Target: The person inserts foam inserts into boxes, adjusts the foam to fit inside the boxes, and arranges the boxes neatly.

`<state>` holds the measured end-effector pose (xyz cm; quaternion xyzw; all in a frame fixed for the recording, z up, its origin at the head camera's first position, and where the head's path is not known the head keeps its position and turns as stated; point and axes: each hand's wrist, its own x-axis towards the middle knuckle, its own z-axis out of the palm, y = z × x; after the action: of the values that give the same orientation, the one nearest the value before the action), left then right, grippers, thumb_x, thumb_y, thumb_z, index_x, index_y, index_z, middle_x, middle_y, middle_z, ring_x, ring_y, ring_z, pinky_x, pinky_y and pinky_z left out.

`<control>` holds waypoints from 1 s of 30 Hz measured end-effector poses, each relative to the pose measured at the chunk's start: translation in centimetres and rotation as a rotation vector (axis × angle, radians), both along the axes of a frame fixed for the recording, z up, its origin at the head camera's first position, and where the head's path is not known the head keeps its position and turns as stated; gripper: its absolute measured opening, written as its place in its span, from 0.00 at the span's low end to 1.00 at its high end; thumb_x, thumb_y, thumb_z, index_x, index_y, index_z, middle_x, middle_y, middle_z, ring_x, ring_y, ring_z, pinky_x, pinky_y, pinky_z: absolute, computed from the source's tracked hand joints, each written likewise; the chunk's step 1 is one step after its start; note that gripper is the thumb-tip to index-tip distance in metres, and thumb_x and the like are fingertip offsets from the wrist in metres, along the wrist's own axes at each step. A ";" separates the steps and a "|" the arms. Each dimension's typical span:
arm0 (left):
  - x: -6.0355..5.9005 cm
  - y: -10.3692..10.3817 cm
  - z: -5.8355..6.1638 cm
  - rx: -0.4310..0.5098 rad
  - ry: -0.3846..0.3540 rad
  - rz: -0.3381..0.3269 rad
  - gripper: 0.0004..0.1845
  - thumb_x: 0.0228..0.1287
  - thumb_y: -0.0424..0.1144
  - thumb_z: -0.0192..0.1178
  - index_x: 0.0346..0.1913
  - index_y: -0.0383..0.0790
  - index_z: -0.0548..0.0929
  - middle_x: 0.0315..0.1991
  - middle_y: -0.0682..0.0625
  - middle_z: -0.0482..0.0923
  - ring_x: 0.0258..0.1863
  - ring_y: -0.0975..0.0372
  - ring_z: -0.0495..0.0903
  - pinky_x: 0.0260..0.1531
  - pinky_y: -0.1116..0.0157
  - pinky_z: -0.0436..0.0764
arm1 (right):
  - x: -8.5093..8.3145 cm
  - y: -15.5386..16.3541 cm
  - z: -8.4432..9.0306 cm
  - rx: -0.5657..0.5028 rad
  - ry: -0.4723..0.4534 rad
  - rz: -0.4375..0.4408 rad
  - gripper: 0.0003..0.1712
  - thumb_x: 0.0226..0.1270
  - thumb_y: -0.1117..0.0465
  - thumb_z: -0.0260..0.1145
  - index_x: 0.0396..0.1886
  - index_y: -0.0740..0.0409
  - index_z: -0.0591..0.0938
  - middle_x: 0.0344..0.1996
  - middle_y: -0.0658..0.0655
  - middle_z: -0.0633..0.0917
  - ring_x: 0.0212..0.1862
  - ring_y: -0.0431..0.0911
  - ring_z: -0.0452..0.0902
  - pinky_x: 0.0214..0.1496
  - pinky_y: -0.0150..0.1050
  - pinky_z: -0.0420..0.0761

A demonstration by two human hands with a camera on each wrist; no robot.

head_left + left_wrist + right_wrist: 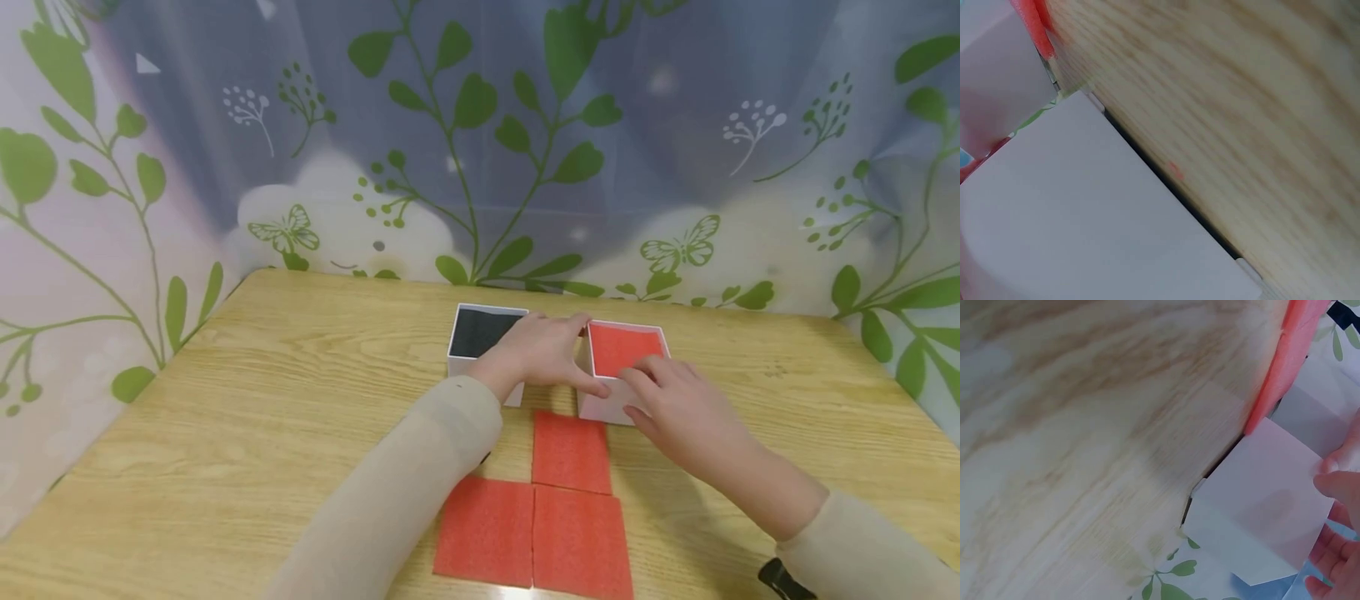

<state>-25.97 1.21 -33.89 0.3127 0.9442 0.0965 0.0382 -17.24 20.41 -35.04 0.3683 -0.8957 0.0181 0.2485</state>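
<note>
My left hand (543, 350) grips the left side of a white box (603, 400), its thumb along the front and its fingertips near the back corner. A red felt-like square (622, 346) lies in that box, close to rim height. At the box's front right, my right hand (686, 408) has bent fingers touching the red square's edge, with the thumb low by the front wall. Whether they pinch it is hidden. In the right wrist view, the right hand (1338, 550) meets the box's edge. The box's plain white wall (1085, 206) fills much of the left wrist view.
Another white box (453, 360) holding a black sheet (480, 329) stands left, partly behind my left hand. Three red squares lie on the wooden table (300, 400): one upper (572, 452), one left (487, 533), one right (579, 542). A leaf-patterned curtain (480, 167) hangs behind.
</note>
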 end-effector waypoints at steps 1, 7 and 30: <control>0.0 0.0 0.0 -0.001 0.000 0.001 0.57 0.41 0.75 0.58 0.71 0.45 0.56 0.57 0.60 0.74 0.53 0.69 0.73 0.63 0.58 0.58 | 0.0 0.1 0.0 0.003 0.005 -0.007 0.25 0.41 0.67 0.77 0.42 0.64 0.79 0.34 0.57 0.75 0.34 0.52 0.73 0.42 0.50 0.76; -0.1 -0.2 -0.1 0.001 -0.011 0.003 0.57 0.42 0.75 0.58 0.72 0.45 0.56 0.57 0.60 0.74 0.52 0.69 0.73 0.63 0.57 0.58 | 0.0 -0.3 0.1 0.032 -0.062 -0.010 0.29 0.45 0.63 0.77 0.49 0.61 0.78 0.37 0.56 0.76 0.35 0.49 0.74 0.36 0.43 0.78; -0.2 0.1 -0.1 -0.002 -0.008 -0.007 0.57 0.42 0.76 0.57 0.72 0.46 0.55 0.58 0.59 0.72 0.54 0.69 0.71 0.64 0.58 0.57 | 0.1 1.2 0.8 0.049 -0.003 -0.075 0.19 0.40 0.77 0.73 0.35 0.64 0.80 0.29 0.55 0.75 0.29 0.50 0.74 0.31 0.44 0.77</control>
<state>-26.20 1.32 -33.95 0.3158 0.9429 0.0967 0.0423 -17.14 21.56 -34.20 0.3403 -0.9095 -0.0124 0.2385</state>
